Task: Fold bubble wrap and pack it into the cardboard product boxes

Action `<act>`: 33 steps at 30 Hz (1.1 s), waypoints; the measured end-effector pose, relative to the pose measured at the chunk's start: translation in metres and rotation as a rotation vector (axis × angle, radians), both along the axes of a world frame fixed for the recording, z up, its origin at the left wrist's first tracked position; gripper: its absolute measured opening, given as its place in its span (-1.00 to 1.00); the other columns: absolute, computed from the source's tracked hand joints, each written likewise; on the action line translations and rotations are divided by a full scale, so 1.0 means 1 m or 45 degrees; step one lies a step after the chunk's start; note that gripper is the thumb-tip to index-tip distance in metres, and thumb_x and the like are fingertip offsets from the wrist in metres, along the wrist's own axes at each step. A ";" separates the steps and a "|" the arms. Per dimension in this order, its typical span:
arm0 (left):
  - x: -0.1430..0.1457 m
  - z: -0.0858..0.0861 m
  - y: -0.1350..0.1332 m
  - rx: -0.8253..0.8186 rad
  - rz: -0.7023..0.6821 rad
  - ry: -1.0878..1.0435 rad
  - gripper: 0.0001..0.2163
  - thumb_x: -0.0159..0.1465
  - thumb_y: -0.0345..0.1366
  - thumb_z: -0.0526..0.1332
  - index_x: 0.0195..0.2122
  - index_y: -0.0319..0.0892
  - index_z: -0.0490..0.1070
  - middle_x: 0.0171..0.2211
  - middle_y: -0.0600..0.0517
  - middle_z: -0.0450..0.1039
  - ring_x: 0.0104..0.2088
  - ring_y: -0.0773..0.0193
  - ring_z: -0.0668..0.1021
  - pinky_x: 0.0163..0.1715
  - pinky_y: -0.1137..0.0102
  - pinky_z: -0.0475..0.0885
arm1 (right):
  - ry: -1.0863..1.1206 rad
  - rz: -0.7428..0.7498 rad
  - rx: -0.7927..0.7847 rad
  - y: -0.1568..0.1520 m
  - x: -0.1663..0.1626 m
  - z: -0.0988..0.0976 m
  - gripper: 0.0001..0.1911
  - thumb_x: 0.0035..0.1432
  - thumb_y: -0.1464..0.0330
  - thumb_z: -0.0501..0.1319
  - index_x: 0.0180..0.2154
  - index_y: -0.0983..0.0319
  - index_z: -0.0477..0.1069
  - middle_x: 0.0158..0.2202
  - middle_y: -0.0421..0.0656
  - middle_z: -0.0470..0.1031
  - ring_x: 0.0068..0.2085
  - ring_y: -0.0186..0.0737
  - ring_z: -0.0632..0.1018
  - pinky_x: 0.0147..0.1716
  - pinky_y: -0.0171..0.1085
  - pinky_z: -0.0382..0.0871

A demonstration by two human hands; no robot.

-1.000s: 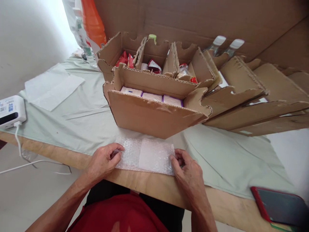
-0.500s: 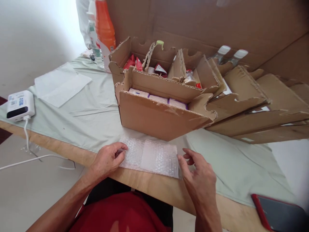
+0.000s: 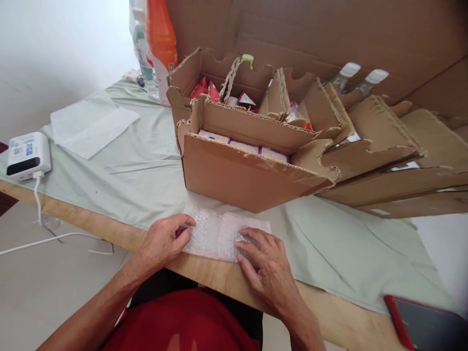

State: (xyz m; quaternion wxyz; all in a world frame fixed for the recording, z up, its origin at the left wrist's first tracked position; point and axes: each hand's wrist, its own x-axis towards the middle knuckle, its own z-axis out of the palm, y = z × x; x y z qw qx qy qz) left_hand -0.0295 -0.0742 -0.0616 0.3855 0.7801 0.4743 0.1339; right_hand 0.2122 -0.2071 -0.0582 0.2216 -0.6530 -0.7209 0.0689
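A flat piece of clear bubble wrap [image 3: 206,235] lies along the table's front edge, before the cardboard organizer. My left hand [image 3: 168,240] grips its left edge between thumb and curled fingers. Over its right part rests my right hand [image 3: 265,263], fingers spread and slightly bent, their tips touching the plastic. The palm and fingers of this hand cover some of the wrap. Whether anything lies inside the wrap, I cannot tell.
Behind the wrap stands a cardboard organizer [image 3: 252,178] with small packs in its compartments. More cardboard dividers [image 3: 369,161] extend right. A phone [image 3: 427,324] lies at the front right; a white device [image 3: 29,156] with a cable sits left. An orange bottle [image 3: 161,39] stands at the back.
My right hand has moved left from the wrap's right edge onto its surface. My left hand keeps its place at the left edge. The view has shifted slightly.
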 end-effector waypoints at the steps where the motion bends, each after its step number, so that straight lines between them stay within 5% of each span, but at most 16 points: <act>1: 0.000 0.000 0.000 0.005 -0.001 -0.001 -0.71 0.22 -0.29 0.08 -0.17 -0.18 0.58 -0.56 0.12 0.40 -0.56 0.31 0.37 -0.47 0.41 0.25 | 0.012 0.013 -0.006 0.001 0.002 0.002 -0.79 0.29 0.45 0.14 -0.17 0.16 0.54 0.04 -0.05 0.55 0.06 0.01 0.52 0.00 0.01 0.30; 11: -0.001 0.001 -0.001 0.015 0.014 0.014 -0.72 0.21 -0.29 0.09 -0.19 -0.16 0.57 -0.56 0.12 0.42 -0.56 0.31 0.38 -0.48 0.42 0.26 | 0.069 0.000 0.091 -0.005 0.009 0.004 -0.82 0.31 0.42 0.15 -0.18 0.13 0.53 -0.02 -0.09 0.59 0.05 -0.03 0.54 0.00 -0.02 0.35; 14: 0.000 0.002 0.000 0.005 -0.002 0.020 -0.72 0.20 -0.30 0.08 -0.18 -0.15 0.57 -0.57 0.12 0.43 -0.56 0.31 0.39 -0.48 0.41 0.27 | 0.135 -0.316 0.141 -0.016 0.024 0.007 -0.82 0.34 0.31 0.17 -0.13 0.15 0.53 -0.11 -0.10 0.62 -0.08 -0.09 0.60 -0.14 -0.13 0.43; 18: 0.001 0.002 0.001 0.022 -0.010 0.026 -0.73 0.21 -0.29 0.09 -0.19 -0.14 0.57 -0.57 0.13 0.43 -0.56 0.31 0.41 -0.48 0.42 0.28 | 0.256 -0.741 -0.124 -0.017 0.036 0.007 -0.61 0.29 0.12 0.15 0.00 0.21 0.49 -0.30 -0.15 0.62 -0.42 -0.20 0.57 -0.43 -0.21 0.42; 22: 0.000 0.003 -0.003 0.053 0.007 0.022 -0.74 0.23 -0.29 0.10 -0.20 -0.14 0.57 -0.59 0.14 0.42 -0.58 0.31 0.42 -0.51 0.42 0.29 | 0.292 -0.659 -0.213 -0.008 0.027 0.000 -0.46 0.24 0.09 0.14 0.15 0.20 0.40 -0.35 -0.19 0.60 -0.46 -0.20 0.55 -0.36 -0.17 0.47; 27: -0.002 0.009 -0.016 0.194 -0.041 -0.172 -0.77 0.27 -0.36 0.08 -0.21 -0.15 0.54 -0.42 0.07 0.58 -0.47 0.32 0.56 -0.45 0.46 0.42 | 0.339 -0.504 0.016 -0.018 0.025 0.004 -0.58 0.32 0.20 0.15 0.16 0.14 0.37 -0.35 -0.24 0.55 -0.40 -0.31 0.59 -0.34 -0.32 0.51; 33: -0.001 0.056 -0.024 0.528 -0.122 -0.414 -0.80 0.33 -0.45 0.11 -0.21 -0.09 0.51 -0.50 0.14 0.46 -0.53 0.40 0.51 -0.50 0.54 0.41 | 0.298 -0.420 0.276 -0.043 0.030 0.045 -0.55 0.31 0.26 0.24 0.21 0.04 0.36 -0.29 -0.25 0.54 -0.33 -0.32 0.60 -0.21 -0.35 0.55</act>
